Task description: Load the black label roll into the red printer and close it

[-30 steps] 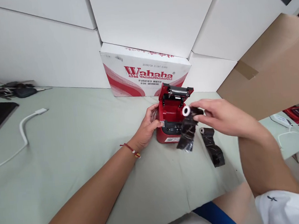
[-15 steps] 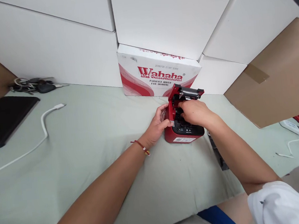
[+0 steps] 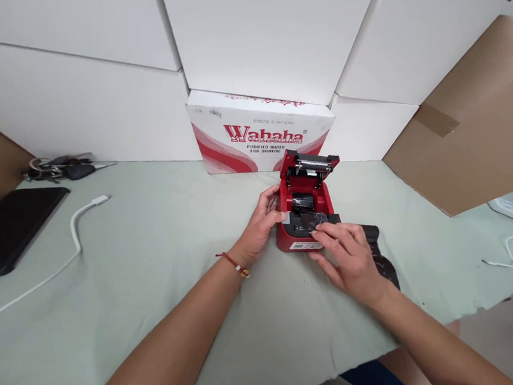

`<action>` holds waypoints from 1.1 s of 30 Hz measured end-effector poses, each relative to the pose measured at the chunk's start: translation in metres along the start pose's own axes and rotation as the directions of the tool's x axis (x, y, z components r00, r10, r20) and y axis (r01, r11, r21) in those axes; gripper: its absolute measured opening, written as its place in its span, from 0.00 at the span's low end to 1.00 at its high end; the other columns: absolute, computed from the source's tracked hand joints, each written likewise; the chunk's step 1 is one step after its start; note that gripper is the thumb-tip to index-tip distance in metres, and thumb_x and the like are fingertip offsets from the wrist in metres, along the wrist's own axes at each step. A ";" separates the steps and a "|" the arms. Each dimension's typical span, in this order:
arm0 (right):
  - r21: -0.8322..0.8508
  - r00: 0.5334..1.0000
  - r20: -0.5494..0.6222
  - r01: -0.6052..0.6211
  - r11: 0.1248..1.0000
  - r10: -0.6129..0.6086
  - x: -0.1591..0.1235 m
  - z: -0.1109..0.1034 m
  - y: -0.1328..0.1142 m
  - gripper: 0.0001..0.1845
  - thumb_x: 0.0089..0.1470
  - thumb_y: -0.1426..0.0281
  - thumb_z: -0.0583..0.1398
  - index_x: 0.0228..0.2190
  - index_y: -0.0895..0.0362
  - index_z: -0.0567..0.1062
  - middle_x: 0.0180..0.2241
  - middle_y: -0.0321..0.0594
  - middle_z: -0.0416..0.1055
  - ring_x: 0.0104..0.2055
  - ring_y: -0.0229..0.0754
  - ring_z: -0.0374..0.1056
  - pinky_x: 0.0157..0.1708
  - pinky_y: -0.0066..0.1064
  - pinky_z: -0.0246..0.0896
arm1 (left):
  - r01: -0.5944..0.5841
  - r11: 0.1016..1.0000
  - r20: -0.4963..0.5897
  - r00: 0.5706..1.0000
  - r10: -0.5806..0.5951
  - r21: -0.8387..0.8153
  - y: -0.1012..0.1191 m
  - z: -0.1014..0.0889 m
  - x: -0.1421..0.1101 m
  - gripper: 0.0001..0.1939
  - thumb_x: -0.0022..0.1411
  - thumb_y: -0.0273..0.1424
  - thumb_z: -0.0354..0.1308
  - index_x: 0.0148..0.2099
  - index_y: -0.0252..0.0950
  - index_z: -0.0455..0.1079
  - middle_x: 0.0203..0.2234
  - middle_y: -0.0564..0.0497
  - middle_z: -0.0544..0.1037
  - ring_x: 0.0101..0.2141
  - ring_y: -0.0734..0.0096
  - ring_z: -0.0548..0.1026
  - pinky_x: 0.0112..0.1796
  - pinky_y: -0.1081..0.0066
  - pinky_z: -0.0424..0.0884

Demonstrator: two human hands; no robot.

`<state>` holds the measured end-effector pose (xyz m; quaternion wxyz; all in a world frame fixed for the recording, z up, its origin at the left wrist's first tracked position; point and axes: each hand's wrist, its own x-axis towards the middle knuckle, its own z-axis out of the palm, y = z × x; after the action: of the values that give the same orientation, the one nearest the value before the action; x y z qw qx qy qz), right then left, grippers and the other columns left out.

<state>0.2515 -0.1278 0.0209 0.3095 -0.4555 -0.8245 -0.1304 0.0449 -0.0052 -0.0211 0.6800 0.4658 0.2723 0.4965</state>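
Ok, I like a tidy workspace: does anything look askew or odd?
One thing: a loose black roll lies on the cloth beside the red device, its tail curling unevenly. I see nothing spilled or damaged.

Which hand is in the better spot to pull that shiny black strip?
Probably the right hand: its fingertips are at the loose end of the black strip. The left hand is holding the side of the red machine.
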 end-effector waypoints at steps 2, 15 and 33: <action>-0.025 0.999 -0.053 -0.007 1.000 0.005 -0.006 0.010 -0.001 0.24 0.69 0.72 0.66 0.64 0.49 0.77 0.55 0.49 0.84 0.51 0.53 0.77 0.53 0.49 0.73 | 0.034 0.997 -0.046 0.998 -0.031 0.066 0.006 0.002 -0.003 0.31 0.59 0.39 0.67 0.64 0.43 0.69 0.71 0.43 0.73 0.76 0.45 0.64 0.76 0.44 0.57; 0.145 0.986 -0.157 -0.039 0.989 0.062 -0.014 0.007 0.026 0.28 0.70 0.81 0.55 0.58 0.44 0.84 0.50 0.42 0.87 0.48 0.49 0.78 0.46 0.45 0.78 | -0.068 0.898 -0.179 0.971 0.160 0.436 0.078 0.022 0.050 0.19 0.67 0.40 0.60 0.58 0.41 0.75 0.64 0.45 0.78 0.69 0.50 0.71 0.74 0.48 0.63; 0.247 0.980 -0.166 -0.069 0.967 0.113 -0.009 0.000 0.019 0.30 0.65 0.85 0.59 0.61 0.47 0.78 0.49 0.45 0.85 0.46 0.50 0.77 0.46 0.46 0.73 | -0.407 0.619 0.152 0.894 0.422 0.672 0.029 0.000 -0.010 0.23 0.81 0.47 0.52 0.45 0.49 0.88 0.48 0.50 0.91 0.55 0.50 0.84 0.65 0.42 0.70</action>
<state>0.2709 -0.1239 0.0140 0.4407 -0.4387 -0.7811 -0.0560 0.0292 -0.0129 0.0044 0.3219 0.7288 0.3287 0.5071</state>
